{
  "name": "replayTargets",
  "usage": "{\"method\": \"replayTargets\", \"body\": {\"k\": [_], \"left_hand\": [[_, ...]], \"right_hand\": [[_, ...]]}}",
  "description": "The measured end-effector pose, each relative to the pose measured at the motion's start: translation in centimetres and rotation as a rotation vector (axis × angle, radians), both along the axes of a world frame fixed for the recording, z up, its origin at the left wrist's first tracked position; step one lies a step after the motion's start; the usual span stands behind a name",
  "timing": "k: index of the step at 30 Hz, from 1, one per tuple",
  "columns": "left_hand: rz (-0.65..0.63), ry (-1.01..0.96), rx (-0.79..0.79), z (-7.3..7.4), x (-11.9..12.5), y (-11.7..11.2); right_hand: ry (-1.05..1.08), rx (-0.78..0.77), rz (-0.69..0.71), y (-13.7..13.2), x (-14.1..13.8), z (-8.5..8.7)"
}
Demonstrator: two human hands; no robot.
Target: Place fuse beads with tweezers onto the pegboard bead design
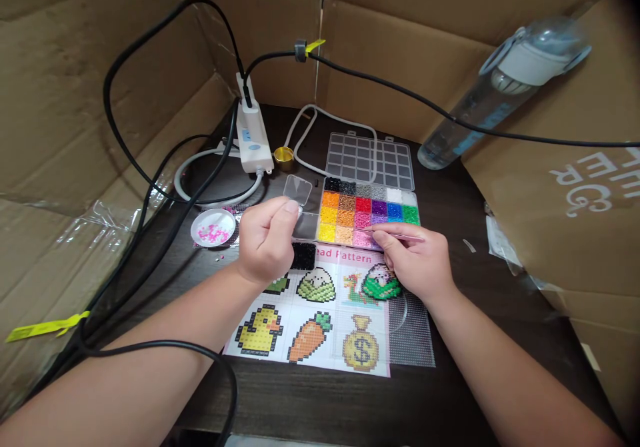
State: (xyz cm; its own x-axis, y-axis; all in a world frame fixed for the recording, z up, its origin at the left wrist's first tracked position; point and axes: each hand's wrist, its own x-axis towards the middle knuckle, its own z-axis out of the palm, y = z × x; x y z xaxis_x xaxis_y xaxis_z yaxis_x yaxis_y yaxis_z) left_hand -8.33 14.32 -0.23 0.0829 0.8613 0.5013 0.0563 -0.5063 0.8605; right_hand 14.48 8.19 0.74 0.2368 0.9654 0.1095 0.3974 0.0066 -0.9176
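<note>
My left hand [267, 237] is closed, pinching a small clear plastic lid [299, 190] lifted at the left end of the bead box [369, 210], whose compartments hold beads of many colours. My right hand [417, 260] is closed on thin metal tweezers [395, 234] whose tip points left over the pink and yellow compartments. Under my hands lies a printed pattern sheet [315, 320] with a duck, a carrot and a money bag. A bead figure in green and white [381, 283] sits on a clear pegboard [413, 330] beside my right hand.
A small white dish of pink beads [213, 227] stands at left. The box's clear lid [371, 160] is folded back. A white power adapter [251, 134], black cables [150, 187], a gold cap [284, 156] and a leaning water bottle [500, 94] sit behind. Cardboard walls [75, 100] surround the dark table.
</note>
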Motion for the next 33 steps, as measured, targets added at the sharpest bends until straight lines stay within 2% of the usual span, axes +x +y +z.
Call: {"method": "replayTargets", "body": {"k": [16,33], "left_hand": [[0.029,-0.001,0.008,-0.11,0.19,0.15],[0.007,-0.02,0.027,0.03,0.2,0.09]], "right_hand": [[-0.009,-0.013,-0.003,0.03,0.03,0.28],[0.024,-0.018,-0.018,0.08,-0.06,0.23]]}}
